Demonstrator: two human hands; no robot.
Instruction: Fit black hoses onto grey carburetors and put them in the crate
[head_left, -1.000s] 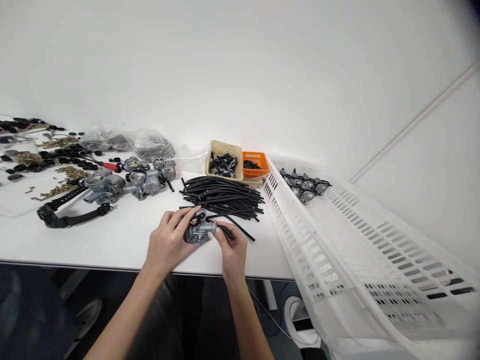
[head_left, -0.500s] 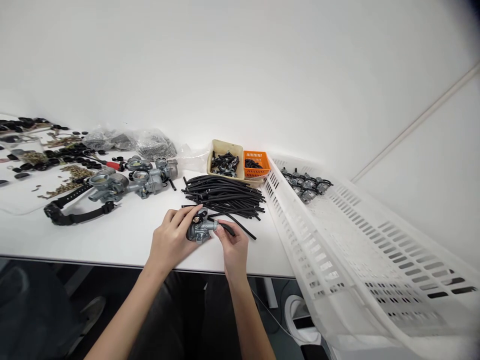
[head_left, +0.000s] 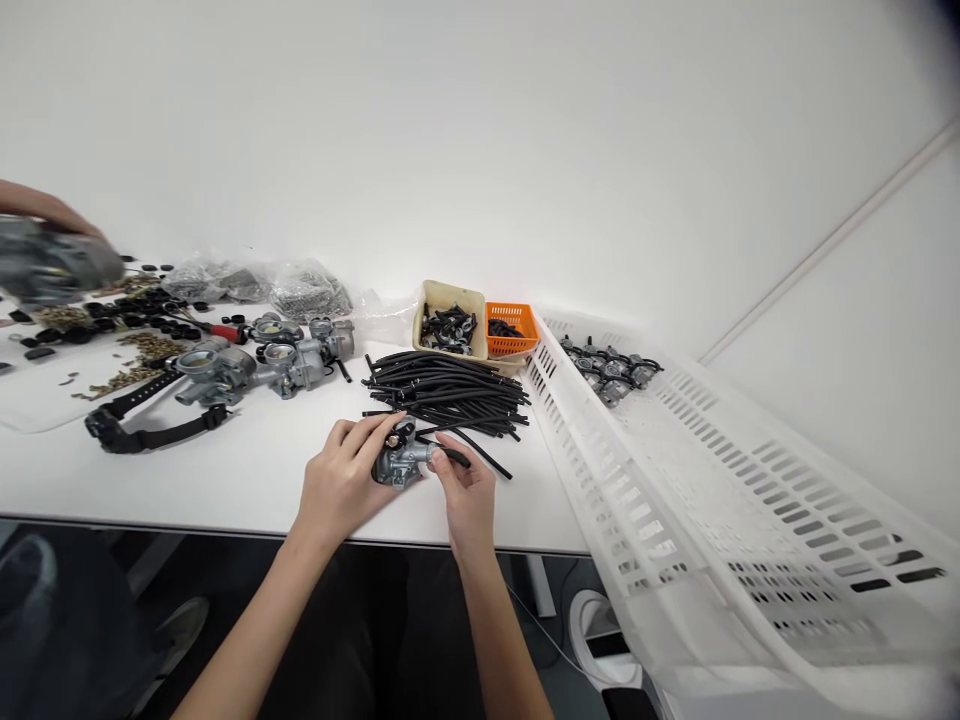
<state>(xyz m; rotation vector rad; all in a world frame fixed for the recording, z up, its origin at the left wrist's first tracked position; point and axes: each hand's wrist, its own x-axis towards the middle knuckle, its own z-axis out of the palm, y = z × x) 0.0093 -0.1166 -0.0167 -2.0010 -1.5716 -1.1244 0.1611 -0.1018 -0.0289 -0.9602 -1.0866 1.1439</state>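
Observation:
My left hand (head_left: 345, 470) is wrapped round a grey metal carburetor (head_left: 405, 460) close above the table's front edge. Thumb and fingers of my right hand (head_left: 466, 490) pinch a short black rubber cap or tube end (head_left: 454, 456) at the carburetor's right side; how far it sits on the metal is hidden by the fingers. Just behind both hands lies a pile of black rubber hoses (head_left: 450, 390), one of them pointing out toward the front right.
Several carburetors (head_left: 289, 368) and a black watch (head_left: 112, 425) lie to the left. At the back are a cream bin (head_left: 484, 300) and an orange basket (head_left: 534, 325). A big white crate (head_left: 637, 500) borders the right. Another person's hand (head_left: 45, 205) holds a blurred carburetor (head_left: 56, 265).
Another person's hand with a carburetor has come into view at the far left. My own hands and the carburetor between them have hardly moved.

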